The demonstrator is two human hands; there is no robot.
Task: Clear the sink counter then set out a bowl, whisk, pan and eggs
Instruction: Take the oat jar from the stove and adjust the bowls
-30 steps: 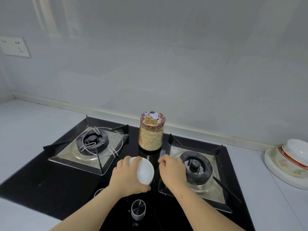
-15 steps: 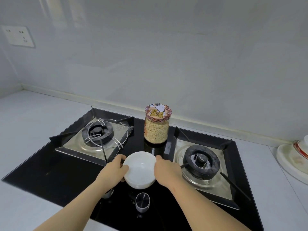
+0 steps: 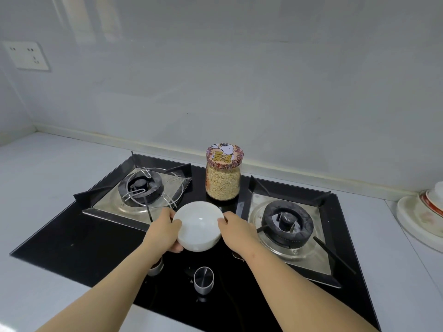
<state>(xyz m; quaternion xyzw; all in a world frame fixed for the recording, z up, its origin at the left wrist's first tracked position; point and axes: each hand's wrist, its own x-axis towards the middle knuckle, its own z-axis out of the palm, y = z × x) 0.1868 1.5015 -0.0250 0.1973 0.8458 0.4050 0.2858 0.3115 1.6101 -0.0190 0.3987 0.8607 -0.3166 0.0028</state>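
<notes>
A small white bowl (image 3: 199, 225) sits upright over the middle of the black glass hob (image 3: 72, 240), between the two burners. My left hand (image 3: 165, 232) grips its left side, thumb on the rim and fingers curled under. My right hand (image 3: 237, 230) holds the right side, fingertips on the rim. Whether the bowl rests on the glass or hovers just above it cannot be told. No whisk, pan or eggs are in view.
A glass jar of oats (image 3: 223, 174) with a patterned lid stands just behind the bowl. The left burner (image 3: 141, 189) carries a wire ring, and the right burner (image 3: 286, 224) is bare. Two knobs (image 3: 203, 280) sit in front. Stacked dishes (image 3: 422, 214) lie at the right edge.
The bowl was tilted on edge in my left hand; it has turned upright, and both hands now hold it by its sides over the hob's middle.
</notes>
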